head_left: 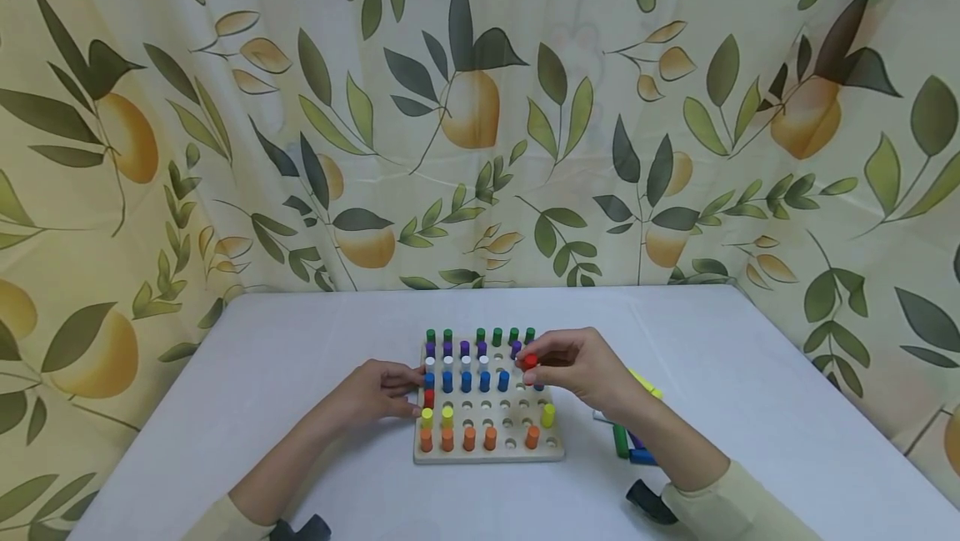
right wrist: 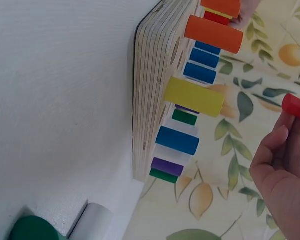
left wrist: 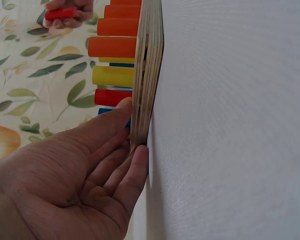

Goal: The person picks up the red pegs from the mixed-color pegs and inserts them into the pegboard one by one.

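Note:
A wooden pegboard [head_left: 489,458] lies on the table with rows of coloured pegs upright in its holes. My left hand [head_left: 377,393] holds its left edge, the thumb beside a red peg [left wrist: 112,97] in the left wrist view. Over the right part of the board, my right hand [head_left: 581,366] pinches another red peg [head_left: 531,361] between thumb and fingers. That peg is raised above the white and blue rows. Several orange pegs [head_left: 469,439] stand in the front row, with yellow pegs [head_left: 447,417] behind them. Green pegs [head_left: 481,335] line the back.
Loose pegs lie right of the board, partly hidden by the right forearm, among them a green peg [head_left: 621,442] and a blue peg [head_left: 642,458]. A white cloth covers the table [head_left: 322,324]. Behind it hangs a patterned curtain [head_left: 480,191].

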`<act>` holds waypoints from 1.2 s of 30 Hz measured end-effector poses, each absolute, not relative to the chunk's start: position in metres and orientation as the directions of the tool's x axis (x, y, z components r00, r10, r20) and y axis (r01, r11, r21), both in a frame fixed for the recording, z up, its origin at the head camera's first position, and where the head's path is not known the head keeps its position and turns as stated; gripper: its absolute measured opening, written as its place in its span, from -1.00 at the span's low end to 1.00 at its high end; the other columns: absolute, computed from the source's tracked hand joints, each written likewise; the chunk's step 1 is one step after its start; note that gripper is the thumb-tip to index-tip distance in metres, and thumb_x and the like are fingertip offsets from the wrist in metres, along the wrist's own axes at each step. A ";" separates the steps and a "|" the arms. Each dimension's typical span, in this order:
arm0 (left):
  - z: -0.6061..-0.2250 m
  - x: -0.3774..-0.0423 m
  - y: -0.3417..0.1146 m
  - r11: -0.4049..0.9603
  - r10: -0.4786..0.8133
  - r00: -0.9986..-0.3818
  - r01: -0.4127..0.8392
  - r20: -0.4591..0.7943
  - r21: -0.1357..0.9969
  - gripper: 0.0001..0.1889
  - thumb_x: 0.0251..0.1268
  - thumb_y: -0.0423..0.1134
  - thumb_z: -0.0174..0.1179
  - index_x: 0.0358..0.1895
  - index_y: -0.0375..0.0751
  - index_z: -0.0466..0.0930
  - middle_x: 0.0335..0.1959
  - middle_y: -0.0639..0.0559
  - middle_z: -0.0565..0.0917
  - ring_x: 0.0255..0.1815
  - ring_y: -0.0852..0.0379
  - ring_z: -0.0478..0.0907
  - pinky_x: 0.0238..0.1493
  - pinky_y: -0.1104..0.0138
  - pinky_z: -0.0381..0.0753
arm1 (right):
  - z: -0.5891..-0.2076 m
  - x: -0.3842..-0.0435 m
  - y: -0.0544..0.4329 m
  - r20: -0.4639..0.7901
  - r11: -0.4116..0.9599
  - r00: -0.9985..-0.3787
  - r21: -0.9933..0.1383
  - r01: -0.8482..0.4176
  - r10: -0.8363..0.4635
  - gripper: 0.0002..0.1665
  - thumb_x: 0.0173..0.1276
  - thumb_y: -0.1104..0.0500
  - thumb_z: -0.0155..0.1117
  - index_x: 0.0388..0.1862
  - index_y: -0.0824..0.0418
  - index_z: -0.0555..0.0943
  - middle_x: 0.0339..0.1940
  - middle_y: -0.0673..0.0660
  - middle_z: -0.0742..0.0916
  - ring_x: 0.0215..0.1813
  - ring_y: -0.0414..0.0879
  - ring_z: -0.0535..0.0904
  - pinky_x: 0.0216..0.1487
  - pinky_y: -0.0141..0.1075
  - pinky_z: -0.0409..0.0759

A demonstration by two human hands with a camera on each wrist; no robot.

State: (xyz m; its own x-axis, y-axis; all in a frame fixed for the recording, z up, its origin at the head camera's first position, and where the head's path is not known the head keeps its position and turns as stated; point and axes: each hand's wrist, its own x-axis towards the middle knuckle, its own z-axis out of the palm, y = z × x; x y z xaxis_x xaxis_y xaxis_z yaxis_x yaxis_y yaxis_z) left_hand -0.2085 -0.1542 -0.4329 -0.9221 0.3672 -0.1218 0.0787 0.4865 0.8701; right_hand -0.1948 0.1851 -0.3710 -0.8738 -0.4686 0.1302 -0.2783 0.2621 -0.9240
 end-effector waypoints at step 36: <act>-0.433 -0.207 -0.153 0.490 0.359 -0.924 0.071 -0.127 0.869 -0.62 0.10 -0.41 0.56 0.03 -0.22 0.76 0.34 -0.20 0.58 0.31 -0.12 0.57 0.23 0.12 0.60 | -0.380 -0.201 0.157 0.125 0.256 -0.876 -0.929 -0.268 -0.466 -0.69 0.37 0.23 0.49 0.06 0.26 0.77 -0.05 0.12 0.79 -0.06 0.13 0.69 -0.02 -0.29 0.71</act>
State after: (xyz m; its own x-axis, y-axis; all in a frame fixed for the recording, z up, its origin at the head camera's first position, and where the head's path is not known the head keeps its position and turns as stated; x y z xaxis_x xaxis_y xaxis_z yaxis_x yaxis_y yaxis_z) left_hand -0.2073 -0.1530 -0.4329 -0.9245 0.3593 -0.1274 0.0706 0.4898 0.8690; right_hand -0.2008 0.1570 -0.3796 -0.8758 -0.4662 0.1247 -0.2684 0.2559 -0.9287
